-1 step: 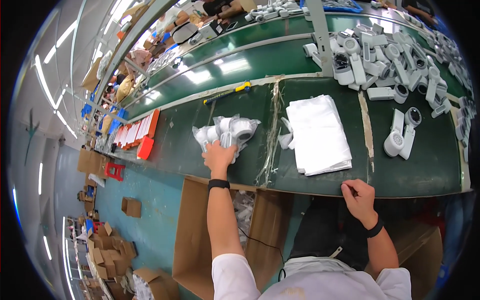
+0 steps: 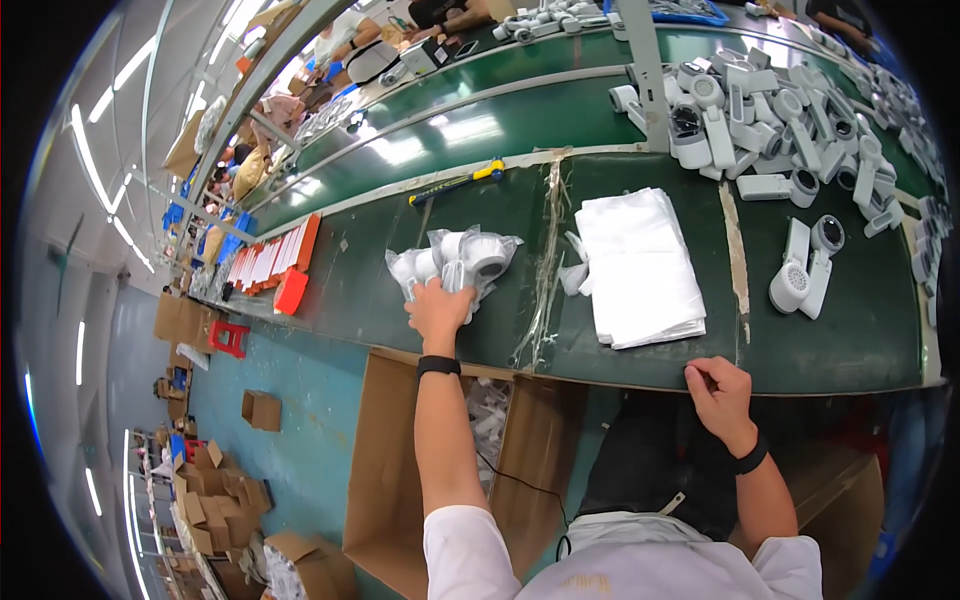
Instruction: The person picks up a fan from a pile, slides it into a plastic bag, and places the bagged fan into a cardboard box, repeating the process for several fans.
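My left hand (image 2: pixel 438 308) reaches over the table and grips the near side of several white handheld fans (image 2: pixel 487 258) wrapped in clear plastic bags. Its fingers curl round the bagged bundle, and the fingertips are partly hidden by the plastic. At the table's front edge, my right hand (image 2: pixel 722 392) is loosely curled into a fist with nothing visible in it. Between the hands, closer to the right one, lies a stack of flat white bags (image 2: pixel 642 270). A small clear plastic piece (image 2: pixel 572 275) sits against the stack's left side.
Two unwrapped fans (image 2: pixel 808 268) lie at the right, in front of a large fan pile (image 2: pixel 760 115). A yellow-and-black tool (image 2: pixel 458 184) rests near the far rail. Orange-red boxes (image 2: pixel 275 262) stand at the left. Below the table edge is an open carton (image 2: pixel 390 470) with bagged items inside.
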Demonstrator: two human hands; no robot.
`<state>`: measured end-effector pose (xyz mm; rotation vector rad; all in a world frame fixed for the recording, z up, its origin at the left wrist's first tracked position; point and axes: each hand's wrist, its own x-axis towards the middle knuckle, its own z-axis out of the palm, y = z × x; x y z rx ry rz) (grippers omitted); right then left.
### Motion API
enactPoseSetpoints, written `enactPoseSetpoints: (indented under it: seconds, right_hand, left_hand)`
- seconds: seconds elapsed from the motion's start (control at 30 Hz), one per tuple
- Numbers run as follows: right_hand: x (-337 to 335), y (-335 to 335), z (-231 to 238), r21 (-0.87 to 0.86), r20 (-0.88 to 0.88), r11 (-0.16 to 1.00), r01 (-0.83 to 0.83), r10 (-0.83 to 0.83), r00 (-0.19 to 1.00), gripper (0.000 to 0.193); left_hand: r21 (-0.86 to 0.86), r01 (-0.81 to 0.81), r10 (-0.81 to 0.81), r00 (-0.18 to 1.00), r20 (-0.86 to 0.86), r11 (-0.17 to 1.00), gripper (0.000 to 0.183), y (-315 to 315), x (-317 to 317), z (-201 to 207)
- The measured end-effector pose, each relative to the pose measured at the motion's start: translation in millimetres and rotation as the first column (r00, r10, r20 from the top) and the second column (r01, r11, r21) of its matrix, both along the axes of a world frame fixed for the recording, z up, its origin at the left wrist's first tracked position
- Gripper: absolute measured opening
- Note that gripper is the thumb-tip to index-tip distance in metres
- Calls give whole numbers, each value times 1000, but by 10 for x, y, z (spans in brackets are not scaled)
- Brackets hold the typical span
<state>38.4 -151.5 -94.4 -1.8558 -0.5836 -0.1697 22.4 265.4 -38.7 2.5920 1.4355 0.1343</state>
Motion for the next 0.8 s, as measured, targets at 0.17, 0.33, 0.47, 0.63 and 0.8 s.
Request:
enactPoseSetpoints:
  seconds: [0.17,0.33,0.47,0.63,0.8]
  right_hand:
    - [-19,15,23,-12,-34,1000,13,-13,999,4]
    - [-52,33,10,-40,-54,999,23,-25,998,5]
    - [-93,243,176,-111,24,992,-63,66,998,8]
    - [-70,703,275,-210,100,925,-316,342,934,22]
    - [-79,857,118,-244,35,939,-242,258,965,23]
  left_hand:
    - [41,-8,5,998,61,999,69,-24,-256,37]
    - [194,-55,7,971,240,980,70,103,-1112,80]
    - [198,-105,45,957,285,975,63,141,-1985,-111]
    - [-106,-261,271,958,89,959,82,-2,-2844,-934]
    - [-390,-394,357,919,-165,833,80,-8,-2941,-1917]
